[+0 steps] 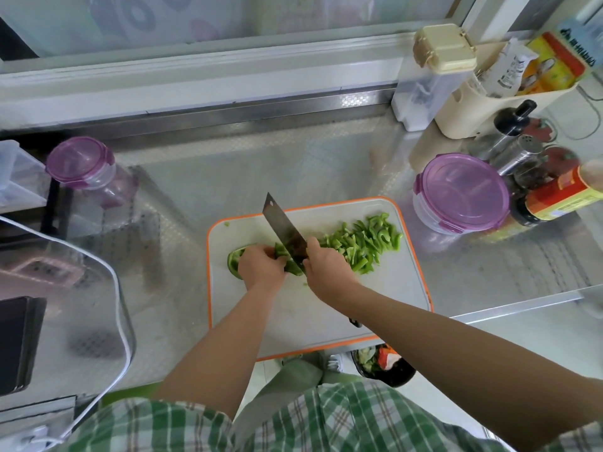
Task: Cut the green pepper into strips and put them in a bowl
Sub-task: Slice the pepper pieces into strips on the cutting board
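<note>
- The left hand (261, 264) rests knuckles-up on the cutting board (326, 324). Its fingers are curled down over the uncut green pepper piece (233, 260) and pin it in place. The left forearm runs up from the board's near edge.
- The right hand (329, 269) is clenched round the handle of a cleaver (283, 228), and the fist hides the handle. The right forearm comes in on a slant over the board's near right corner.
- The cleaver's blade points away towards the board's far left. Its edge is down on the pepper, right beside the left hand's fingertips.
- A loose heap of green pepper strips (365, 243) lies on the far right part of the board, just right of the blade.
- The board is white with an orange rim. It lies flat on the steel bench (228, 168), and its near edge reaches past the bench front.
- A round tub with a purple lid (460, 190) stands just off the board's far right corner.
- A purple-lidded jar (81, 164) stands well to the left of the board, on the far side.
- A dark container (385, 365) holding vegetable scraps shows beneath the board's near edge, lower than the bench.
</note>
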Action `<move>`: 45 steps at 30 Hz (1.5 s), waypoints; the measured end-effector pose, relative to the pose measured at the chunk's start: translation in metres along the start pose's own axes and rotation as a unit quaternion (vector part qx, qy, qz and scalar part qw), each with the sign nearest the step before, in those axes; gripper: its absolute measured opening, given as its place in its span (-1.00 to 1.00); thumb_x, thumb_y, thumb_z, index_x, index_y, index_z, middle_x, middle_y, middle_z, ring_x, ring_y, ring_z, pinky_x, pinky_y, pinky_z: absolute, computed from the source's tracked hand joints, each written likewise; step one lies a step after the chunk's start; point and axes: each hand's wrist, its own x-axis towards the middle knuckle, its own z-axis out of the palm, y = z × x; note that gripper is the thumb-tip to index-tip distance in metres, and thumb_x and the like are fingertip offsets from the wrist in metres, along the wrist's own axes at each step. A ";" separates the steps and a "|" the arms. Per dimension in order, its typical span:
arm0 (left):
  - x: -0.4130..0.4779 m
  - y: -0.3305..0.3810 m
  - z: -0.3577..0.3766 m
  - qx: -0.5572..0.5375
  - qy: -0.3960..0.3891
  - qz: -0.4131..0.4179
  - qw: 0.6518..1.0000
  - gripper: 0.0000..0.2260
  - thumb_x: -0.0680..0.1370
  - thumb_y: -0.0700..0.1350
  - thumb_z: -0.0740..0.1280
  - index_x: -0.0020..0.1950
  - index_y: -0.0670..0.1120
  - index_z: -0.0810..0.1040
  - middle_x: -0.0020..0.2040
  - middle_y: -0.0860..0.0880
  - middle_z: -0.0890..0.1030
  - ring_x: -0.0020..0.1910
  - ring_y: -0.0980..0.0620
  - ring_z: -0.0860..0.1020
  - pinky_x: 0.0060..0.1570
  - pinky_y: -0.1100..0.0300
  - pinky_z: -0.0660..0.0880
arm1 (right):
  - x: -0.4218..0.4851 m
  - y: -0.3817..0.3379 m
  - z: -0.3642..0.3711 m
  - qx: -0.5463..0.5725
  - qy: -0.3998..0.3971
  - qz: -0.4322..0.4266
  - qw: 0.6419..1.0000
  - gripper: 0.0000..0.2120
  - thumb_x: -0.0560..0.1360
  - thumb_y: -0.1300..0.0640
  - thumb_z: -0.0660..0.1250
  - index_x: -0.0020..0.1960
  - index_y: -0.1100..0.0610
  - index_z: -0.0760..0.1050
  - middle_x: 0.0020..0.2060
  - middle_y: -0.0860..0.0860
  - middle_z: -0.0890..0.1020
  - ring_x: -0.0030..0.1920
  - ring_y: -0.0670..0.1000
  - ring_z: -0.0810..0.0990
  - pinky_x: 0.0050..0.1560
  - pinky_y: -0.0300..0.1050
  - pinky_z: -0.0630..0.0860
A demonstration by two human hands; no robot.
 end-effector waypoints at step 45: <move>0.005 -0.006 -0.001 0.022 0.000 -0.060 0.998 -0.88 0.45 -0.12 0.46 -0.10 -0.16 0.68 -0.14 -0.08 0.67 -0.21 -0.02 0.52 -0.28 0.20 0.27 | 0.002 -0.014 0.016 -0.074 -0.012 0.009 0.997 -0.77 0.49 0.40 0.11 0.03 0.14 0.19 -0.31 0.03 0.39 -0.29 0.15 0.42 -0.32 -0.02 0.34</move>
